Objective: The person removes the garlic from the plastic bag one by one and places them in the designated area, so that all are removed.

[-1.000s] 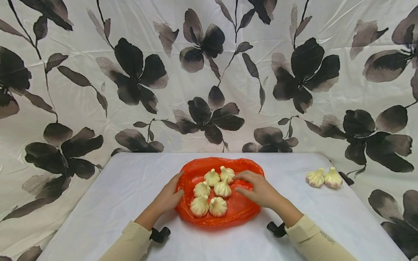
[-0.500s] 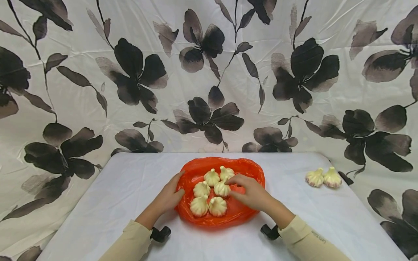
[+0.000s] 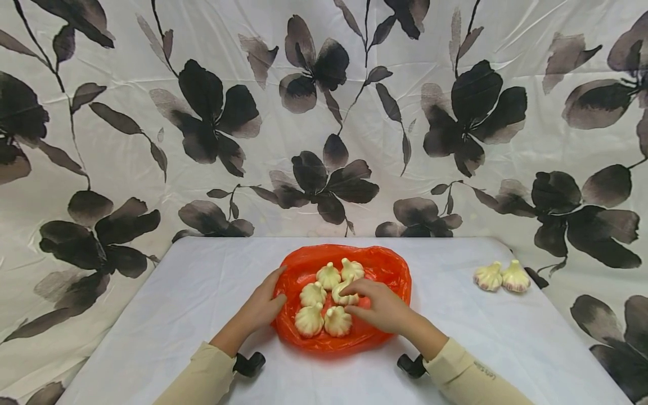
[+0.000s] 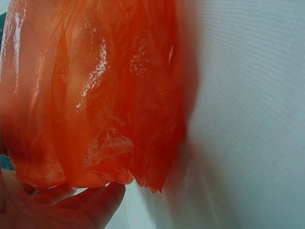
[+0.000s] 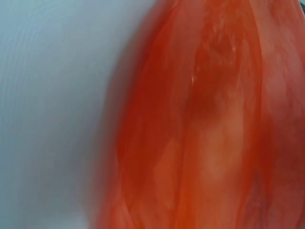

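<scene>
An orange-red plastic bag (image 3: 374, 334) lies spread open on the white table, with several pale garlic bulbs (image 3: 309, 320) inside. My left hand (image 3: 260, 301) rests against the bag's left side, its fingers along the outside; in the left wrist view, fingertips (image 4: 114, 195) touch the plastic. My right hand (image 3: 379, 306) reaches over the bag's right side, thumb and fingers apart. Its fingertips overlap the middle garlic bulb (image 3: 340, 293), partly hiding it. The right wrist view shows the bag's outer wall (image 5: 190, 119) close up, and the right hand's fingers are hidden there.
Two more garlic bulbs, one (image 3: 488, 276) beside the other (image 3: 516, 277), sit at the table's far right. A cloth (image 3: 324, 124) with dark flowers hangs behind the table (image 3: 212, 270).
My right hand has moved left and slightly toward me over the bag, from the right of the middle garlic bulb to over it. My left hand stays in place.
</scene>
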{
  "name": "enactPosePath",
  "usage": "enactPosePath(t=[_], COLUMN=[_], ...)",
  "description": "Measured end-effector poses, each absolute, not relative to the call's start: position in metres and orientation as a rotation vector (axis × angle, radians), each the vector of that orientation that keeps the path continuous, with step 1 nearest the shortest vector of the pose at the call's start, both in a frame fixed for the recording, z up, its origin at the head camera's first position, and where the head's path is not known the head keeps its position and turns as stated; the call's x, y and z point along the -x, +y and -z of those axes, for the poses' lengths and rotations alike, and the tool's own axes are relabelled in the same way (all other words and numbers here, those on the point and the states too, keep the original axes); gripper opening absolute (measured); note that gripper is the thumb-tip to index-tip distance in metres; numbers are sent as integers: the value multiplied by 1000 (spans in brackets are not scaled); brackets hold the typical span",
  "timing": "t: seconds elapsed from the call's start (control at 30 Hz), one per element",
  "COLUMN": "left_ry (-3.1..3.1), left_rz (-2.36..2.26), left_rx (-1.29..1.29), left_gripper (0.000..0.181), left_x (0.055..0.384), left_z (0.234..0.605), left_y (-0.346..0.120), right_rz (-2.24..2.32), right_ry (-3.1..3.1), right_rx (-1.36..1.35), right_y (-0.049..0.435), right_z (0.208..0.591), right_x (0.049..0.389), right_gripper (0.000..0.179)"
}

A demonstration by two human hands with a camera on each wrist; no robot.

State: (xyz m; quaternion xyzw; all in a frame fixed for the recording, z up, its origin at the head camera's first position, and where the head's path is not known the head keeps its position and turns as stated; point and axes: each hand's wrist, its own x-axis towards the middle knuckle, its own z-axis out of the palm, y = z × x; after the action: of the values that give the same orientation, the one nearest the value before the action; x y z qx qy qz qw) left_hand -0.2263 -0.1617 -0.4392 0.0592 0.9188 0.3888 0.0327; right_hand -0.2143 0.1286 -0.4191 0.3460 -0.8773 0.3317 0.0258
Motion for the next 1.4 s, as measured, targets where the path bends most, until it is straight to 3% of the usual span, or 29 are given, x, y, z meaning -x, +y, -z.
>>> enactPosePath(t=[1.4], left_ry=[2846], left_rz=[-1223], left_rx=[-246], left_gripper=[67], left_x=[226], left_z=[443], left_y=[-165], right_rz=[-976], right_ry=[-2772], right_rx=[-1194], right_y=[106], right_z=[432], right_x=[212], right_gripper=[16])
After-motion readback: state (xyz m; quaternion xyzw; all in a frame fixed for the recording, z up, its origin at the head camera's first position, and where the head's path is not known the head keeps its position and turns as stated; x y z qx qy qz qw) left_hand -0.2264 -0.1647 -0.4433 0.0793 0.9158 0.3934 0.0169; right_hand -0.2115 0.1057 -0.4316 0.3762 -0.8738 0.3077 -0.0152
